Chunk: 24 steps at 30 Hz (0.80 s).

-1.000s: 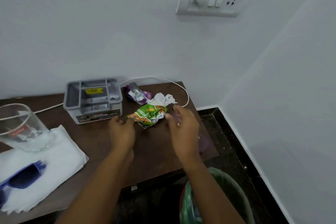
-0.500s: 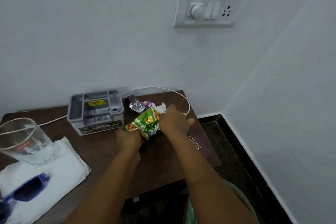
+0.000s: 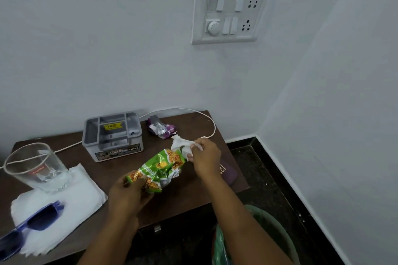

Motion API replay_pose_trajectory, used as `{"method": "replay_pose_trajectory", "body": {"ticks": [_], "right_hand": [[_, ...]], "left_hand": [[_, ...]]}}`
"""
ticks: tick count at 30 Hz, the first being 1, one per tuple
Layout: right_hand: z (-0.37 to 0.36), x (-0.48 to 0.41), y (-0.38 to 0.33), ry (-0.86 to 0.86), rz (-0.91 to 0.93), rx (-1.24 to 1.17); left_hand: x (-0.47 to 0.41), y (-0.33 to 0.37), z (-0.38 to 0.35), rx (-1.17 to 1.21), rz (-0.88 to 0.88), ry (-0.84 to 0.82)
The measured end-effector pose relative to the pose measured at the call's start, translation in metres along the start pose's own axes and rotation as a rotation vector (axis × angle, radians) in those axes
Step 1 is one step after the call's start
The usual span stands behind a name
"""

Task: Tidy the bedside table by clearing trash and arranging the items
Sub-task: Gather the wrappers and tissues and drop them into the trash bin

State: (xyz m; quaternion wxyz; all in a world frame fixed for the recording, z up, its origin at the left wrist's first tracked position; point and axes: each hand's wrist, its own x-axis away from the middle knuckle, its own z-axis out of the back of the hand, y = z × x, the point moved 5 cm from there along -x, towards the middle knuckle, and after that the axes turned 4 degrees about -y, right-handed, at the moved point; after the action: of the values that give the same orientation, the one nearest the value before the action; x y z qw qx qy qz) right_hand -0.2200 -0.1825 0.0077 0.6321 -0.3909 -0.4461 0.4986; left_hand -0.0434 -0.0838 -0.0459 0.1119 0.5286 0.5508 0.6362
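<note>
Two hands, three pieces of trash

Two wrappers and one tissue are in view. The left hand (image 3: 129, 193) pinches the green snack wrapper (image 3: 160, 168) above the bench (image 3: 189, 191); the right hand (image 3: 205, 158) grips the white crumpled tissue (image 3: 179, 143). One purple wrapper (image 3: 160, 128) lies near one grey box (image 3: 113, 135). One glass (image 3: 34, 168) and one pair of blue sunglasses (image 3: 30, 226) rest on one white cloth (image 3: 79, 196).

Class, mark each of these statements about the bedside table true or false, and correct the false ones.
1. The left hand holds the green wrapper. True.
2. The right hand is empty. False: it pinches a white tissue.
3. The glass lies on its side. False: it stands upright.
4. The sunglasses rest on the white cloth. True.
5. A purple wrapper lies beside the grey box. True.
</note>
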Motion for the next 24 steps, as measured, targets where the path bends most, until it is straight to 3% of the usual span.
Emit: {"method": "replay_pose_trajectory", "body": {"ticks": [7,10,12,16,24], "right_hand": [[0.047,0.011,-0.008,-0.088,0.022,-0.15],[0.075,0.019,-0.008,-0.193,-0.073,-0.556],[0.098,0.024,-0.001,-0.219,-0.087,-0.644],[0.149,0.043,0.039,-0.191,-0.136,-0.458],[0.201,0.116,0.204,-0.076,-0.486,0.007]], "left_hand": [[0.01,-0.013,0.033,-0.009,0.0,0.09],[0.009,-0.016,0.041,0.017,0.017,0.096],[0.009,-0.018,0.043,0.042,0.022,0.089],[0.001,-0.025,0.043,0.111,0.036,0.036],[-0.022,-0.047,0.043,0.15,0.109,0.027]]}}
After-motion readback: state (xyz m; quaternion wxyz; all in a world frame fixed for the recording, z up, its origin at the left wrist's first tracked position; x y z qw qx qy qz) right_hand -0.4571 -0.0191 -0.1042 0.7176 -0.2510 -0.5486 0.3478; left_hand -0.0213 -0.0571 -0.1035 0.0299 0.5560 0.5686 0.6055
